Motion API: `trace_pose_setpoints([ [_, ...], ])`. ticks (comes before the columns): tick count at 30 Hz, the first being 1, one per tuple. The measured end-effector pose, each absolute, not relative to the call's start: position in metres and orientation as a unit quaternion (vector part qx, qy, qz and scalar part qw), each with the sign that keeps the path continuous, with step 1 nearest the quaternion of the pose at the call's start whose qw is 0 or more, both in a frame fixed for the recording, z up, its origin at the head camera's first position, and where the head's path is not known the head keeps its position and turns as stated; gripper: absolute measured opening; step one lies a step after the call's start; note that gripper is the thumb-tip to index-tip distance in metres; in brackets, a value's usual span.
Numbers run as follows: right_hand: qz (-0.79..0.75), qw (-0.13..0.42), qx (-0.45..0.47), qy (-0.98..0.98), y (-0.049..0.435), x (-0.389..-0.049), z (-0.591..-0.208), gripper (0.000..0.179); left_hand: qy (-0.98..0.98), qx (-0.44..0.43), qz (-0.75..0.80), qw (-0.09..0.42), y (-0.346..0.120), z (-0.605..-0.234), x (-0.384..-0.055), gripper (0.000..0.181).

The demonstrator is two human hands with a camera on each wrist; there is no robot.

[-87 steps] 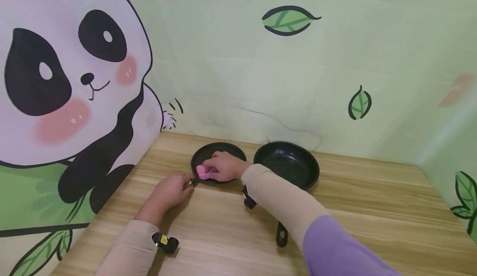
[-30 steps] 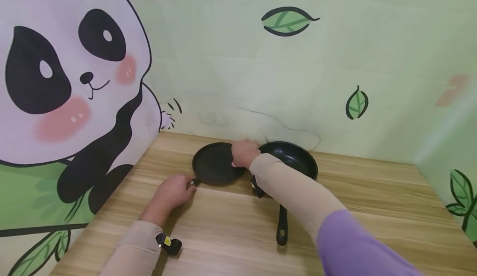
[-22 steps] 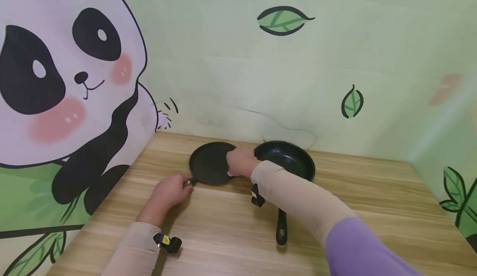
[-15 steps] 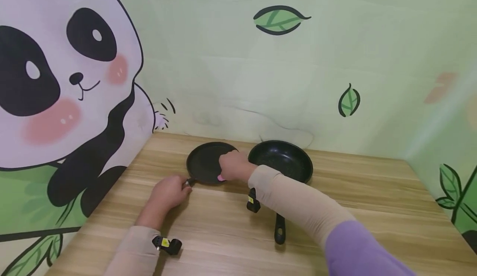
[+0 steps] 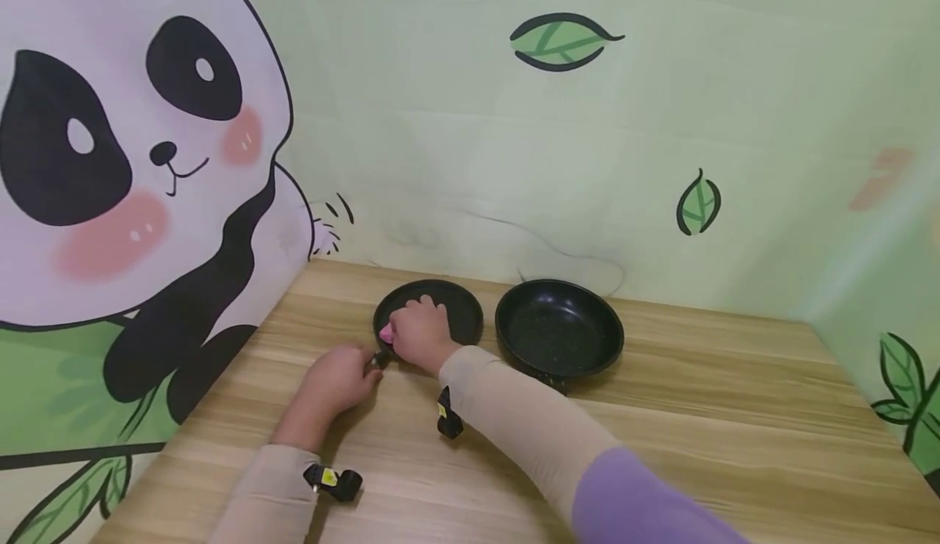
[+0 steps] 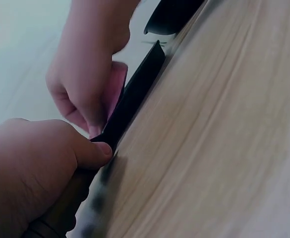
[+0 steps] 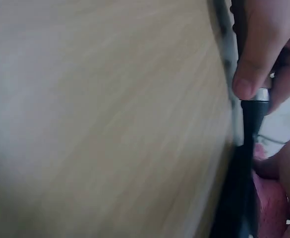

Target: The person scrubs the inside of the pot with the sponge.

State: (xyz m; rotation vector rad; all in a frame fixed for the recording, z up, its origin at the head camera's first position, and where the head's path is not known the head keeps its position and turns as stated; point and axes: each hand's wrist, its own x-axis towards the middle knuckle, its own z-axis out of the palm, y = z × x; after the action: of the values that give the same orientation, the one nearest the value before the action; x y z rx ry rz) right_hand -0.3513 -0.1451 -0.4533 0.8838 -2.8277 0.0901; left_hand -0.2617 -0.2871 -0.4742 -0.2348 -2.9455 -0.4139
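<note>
Two black pans sit side by side, slightly apart, on one wooden tabletop (image 5: 720,413). Left hand (image 5: 336,382): grasping the single handle (image 5: 377,362) of the shallow pan (image 5: 463,314), the left one. Right hand (image 5: 420,328): grasping one pink pad (image 5: 387,333) at that pan's upper face, near the handle. Deep pan (image 5: 558,328): handle mostly hidden behind the right sleeve (image 5: 529,422). Two wrist cameras, one per arm.

Soft, even light fills the head view. A pale streak crosses the wall (image 5: 874,238) at 3 o'clock; glare marks the deeper pan (image 5: 554,336) at its 1 o'clock, the flatter pan (image 5: 464,316) looking matte. Shadow edges the left sleeve (image 5: 268,487). Both wrist views are dimmer, the right one's worktop (image 7: 110,124) blurred.
</note>
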Motion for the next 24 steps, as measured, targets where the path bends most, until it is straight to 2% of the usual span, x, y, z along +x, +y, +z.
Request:
trace_pose_setpoints([
  [5,0.050,0.085,0.247,-0.964,-0.161,-0.361,-0.463,0.020,-0.986,-0.074,-0.130,0.074,-0.285,-0.476,-0.263,0.018],
  [9,0.028,0.073,0.258,-0.963,-0.165,-0.365,-0.462,0.020,-0.987,-0.051,-0.137,0.071,-0.284,-0.474,-0.262,0.018],
  [13,0.004,0.054,0.289,-0.956,-0.151,-0.360,-0.454,0.017,-0.985,-0.032,-0.158,0.063,-0.278,-0.472,-0.262,0.017],
  [19,-0.037,0.019,0.357,-0.933,-0.117,-0.346,-0.432,0.022,-0.983,-0.009,-0.179,0.040,-0.278,-0.471,-0.261,0.020],
  [24,-0.029,-0.021,0.368,-0.929,-0.092,-0.343,-0.419,0.020,-0.983,-0.017,-0.181,0.038,-0.281,-0.472,-0.262,0.020],
])
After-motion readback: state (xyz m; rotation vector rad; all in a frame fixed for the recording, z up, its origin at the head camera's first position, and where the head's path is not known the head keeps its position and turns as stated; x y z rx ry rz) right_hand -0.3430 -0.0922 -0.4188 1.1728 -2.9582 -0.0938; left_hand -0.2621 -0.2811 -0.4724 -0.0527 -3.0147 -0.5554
